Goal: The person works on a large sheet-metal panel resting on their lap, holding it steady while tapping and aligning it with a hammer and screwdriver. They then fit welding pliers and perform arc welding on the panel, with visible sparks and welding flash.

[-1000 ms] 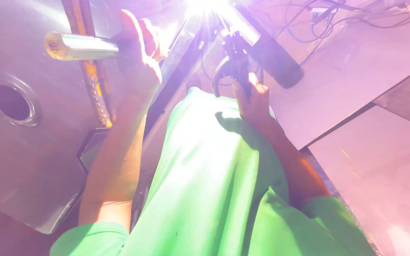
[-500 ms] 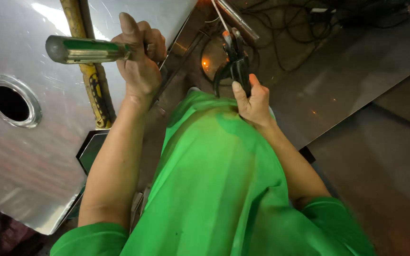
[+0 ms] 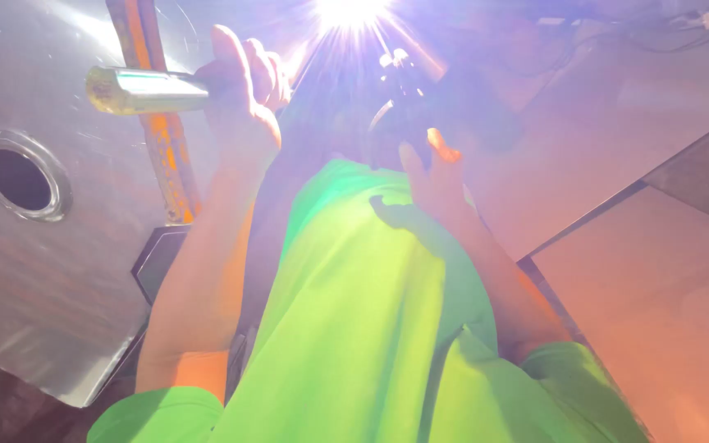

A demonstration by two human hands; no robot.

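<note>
Glare from a bright arc (image 3: 353,10) is washing the workshop floor in pink. Nearest, a loose green shirt (image 3: 354,328) is hanging close below the light; sparks could scorch it. Farther, the left hand (image 3: 244,90) is gripping a ridged cylindrical handle (image 3: 145,89) over a brushed steel sheet (image 3: 34,271) with a round hole. The right hand (image 3: 430,176) is closing on a dark torch (image 3: 404,90), its outline lost in glare, so aim could slip.

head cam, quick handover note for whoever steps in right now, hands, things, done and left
Left hand: closed on a cylindrical handle, held over the steel sheet with a round hole.
Right hand: gripping a dark torch-like tool just below a blinding arc glare.
Done: arc is lit at the work point.
Left: cannot tell; glare hides the seam.
</note>
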